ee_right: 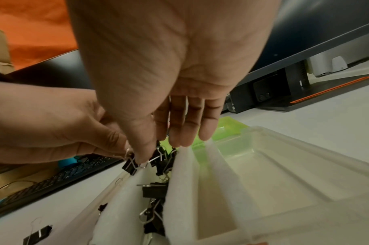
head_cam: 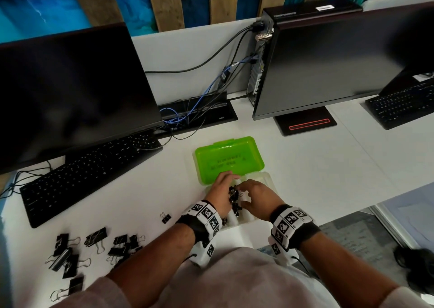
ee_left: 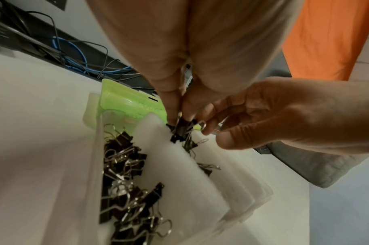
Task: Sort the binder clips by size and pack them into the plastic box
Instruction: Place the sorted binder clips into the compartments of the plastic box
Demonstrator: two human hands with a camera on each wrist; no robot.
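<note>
The plastic box lies open on the desk, its green lid folded back and its clear base split by white foam dividers. My left hand pinches a bunch of small black binder clips over the middle slot. My right hand meets it from the right, and its thumb and forefinger pinch a wire handle in that bunch. Several clips fill the left slot, and a few lie in the middle one. The right compartments hold nothing. Several larger clips lie loose on the desk.
A black keyboard and a dark monitor stand left of the box. Cables run behind it. A second monitor is at the back right. One clip lies near my left wrist.
</note>
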